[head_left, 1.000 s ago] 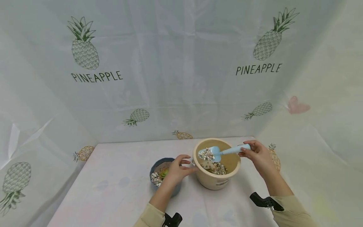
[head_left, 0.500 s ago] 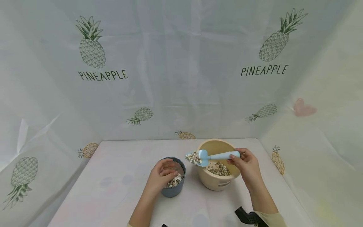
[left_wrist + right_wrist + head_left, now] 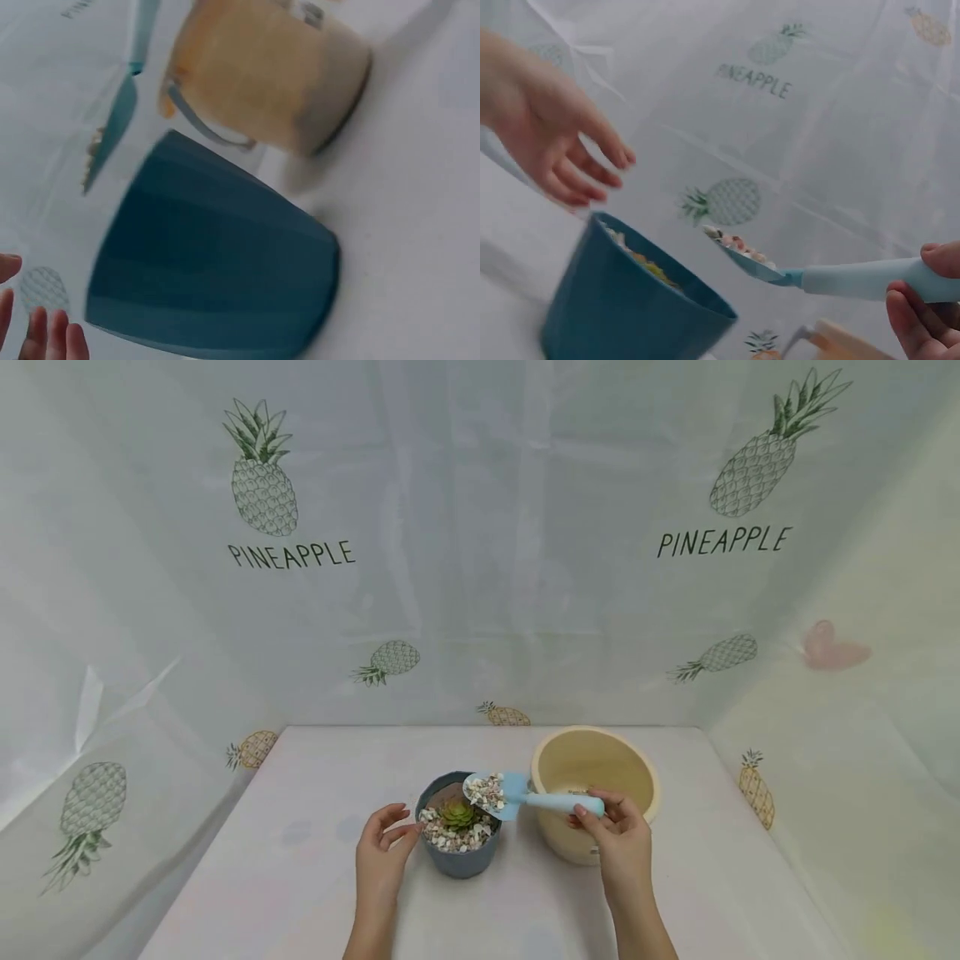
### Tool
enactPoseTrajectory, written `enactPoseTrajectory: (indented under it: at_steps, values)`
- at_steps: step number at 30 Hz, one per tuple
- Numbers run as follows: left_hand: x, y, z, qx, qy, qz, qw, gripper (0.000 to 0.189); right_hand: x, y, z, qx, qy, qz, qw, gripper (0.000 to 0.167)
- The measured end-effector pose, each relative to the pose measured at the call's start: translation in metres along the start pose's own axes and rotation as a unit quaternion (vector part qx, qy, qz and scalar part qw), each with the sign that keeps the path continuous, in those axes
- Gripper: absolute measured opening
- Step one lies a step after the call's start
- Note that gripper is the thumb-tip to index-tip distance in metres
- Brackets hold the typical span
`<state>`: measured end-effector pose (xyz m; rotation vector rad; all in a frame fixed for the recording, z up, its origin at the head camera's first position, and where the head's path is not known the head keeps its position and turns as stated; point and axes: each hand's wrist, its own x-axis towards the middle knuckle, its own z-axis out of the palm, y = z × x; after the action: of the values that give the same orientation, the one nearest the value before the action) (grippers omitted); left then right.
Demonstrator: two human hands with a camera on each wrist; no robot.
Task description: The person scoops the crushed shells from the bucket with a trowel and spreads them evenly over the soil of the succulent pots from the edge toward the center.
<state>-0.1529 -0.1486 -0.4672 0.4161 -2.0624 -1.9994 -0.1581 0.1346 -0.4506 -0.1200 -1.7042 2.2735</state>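
Beige bucket (image 3: 564,837) right of blue pot (image 3: 461,863); curtain (image 3: 495,568) behind reads "PINEAPPLE". Right hand (image 3: 625,839) grips scoop (image 3: 514,793), left hand (image 3: 382,852) relaxed beside pot.

This is a curtained booth round a whitish, faintly spotted table (image 3: 315,793); whether in a home or a studio cannot be told. Beyond the left hand (image 3: 382,857) and right hand (image 3: 626,850) hangs a pale sheet (image 3: 487,568) printed with pineapples (image 3: 264,497) and the word PINEAPPLE; similar sheeting (image 3: 862,777) closes the sides outward of each hand.
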Motion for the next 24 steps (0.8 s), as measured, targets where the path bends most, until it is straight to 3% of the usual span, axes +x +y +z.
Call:
enactPoseTrajectory:
  at_steps: [3, 10, 17, 24]
  values:
    - [0.004, -0.013, 0.001, 0.009, -0.001, -0.010, 0.9999, 0.037, -0.006, 0.006, 0.007, 0.021, 0.003, -0.005, 0.9998, 0.037]
    - [0.015, -0.035, 0.002, 0.029, -0.068, -0.018, 0.9971, 0.041, -0.011, 0.011, 0.009, 0.011, 0.007, 0.003, 0.9999, 0.034]
    - [0.033, -0.040, 0.002, 0.001, -0.132, -0.006, 0.9912, 0.042, -0.009, 0.012, 0.003, 0.001, -0.011, 0.029, 0.9995, 0.033]
    - [0.060, -0.039, 0.004, 0.026, -0.152, -0.014, 0.9879, 0.041, -0.010, 0.015, 0.007, 0.005, -0.020, 0.025, 0.9995, 0.032]
